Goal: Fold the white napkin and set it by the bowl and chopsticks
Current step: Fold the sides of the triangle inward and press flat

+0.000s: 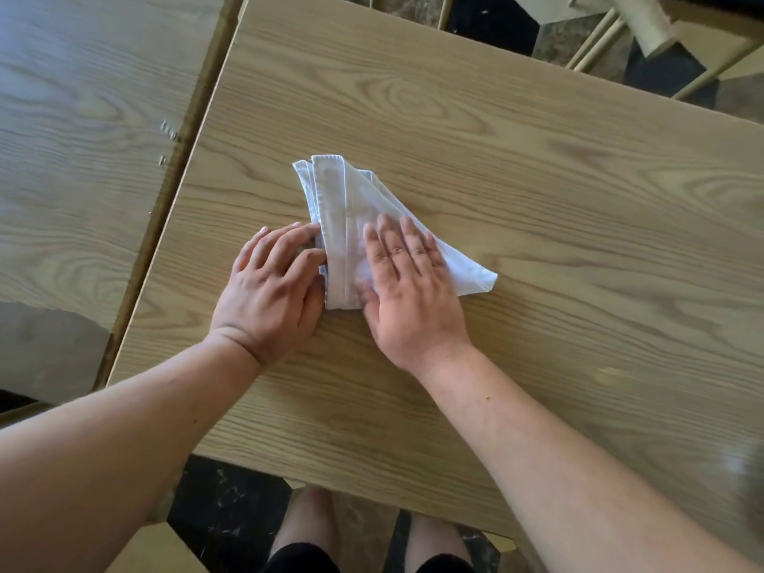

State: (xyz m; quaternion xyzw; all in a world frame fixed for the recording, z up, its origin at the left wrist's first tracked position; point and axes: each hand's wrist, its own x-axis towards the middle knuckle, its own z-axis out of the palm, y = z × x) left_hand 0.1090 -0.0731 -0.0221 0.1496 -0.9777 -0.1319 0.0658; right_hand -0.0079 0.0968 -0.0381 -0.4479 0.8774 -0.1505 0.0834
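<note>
The white napkin (343, 200) lies on the wooden table (537, 179), folded into a rough triangle with a hemmed band along its left side. My right hand (405, 283) lies flat on the cloth, fingers spread and pointing away from me. My left hand (273, 283) rests at the napkin's left edge, its fingertips touching the folded band. No bowl or chopsticks are in view.
A second wooden table (82, 138) stands to the left across a narrow gap. Pale chair legs (620, 31) show past the far edge. The near table edge runs just above my knees (306, 527).
</note>
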